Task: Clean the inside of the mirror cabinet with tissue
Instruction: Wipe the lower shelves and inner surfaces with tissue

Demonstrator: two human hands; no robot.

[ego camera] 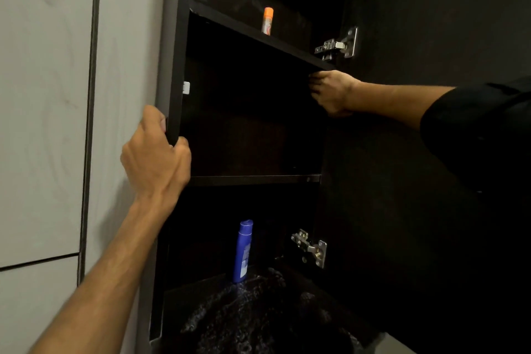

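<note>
left hand [156, 149] grips cabinet [175, 72] edge to steady | right hand [330, 92] reaches inside under shelf [258, 34], grasp unclear, tissue unseen

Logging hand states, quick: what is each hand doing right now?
Left hand: grips the cabinet's side panel.
Right hand: inside, under the shelf; cannot tell its grip.

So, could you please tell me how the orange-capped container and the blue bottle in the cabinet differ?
The orange-capped container stands on the upper shelf; the blue bottle stands in the bottom compartment. The container has a pale body with an orange cap; the bottle is blue all over, cap included. The bottle looks larger in this view. Both stand upright, and neither hand touches them.
</note>
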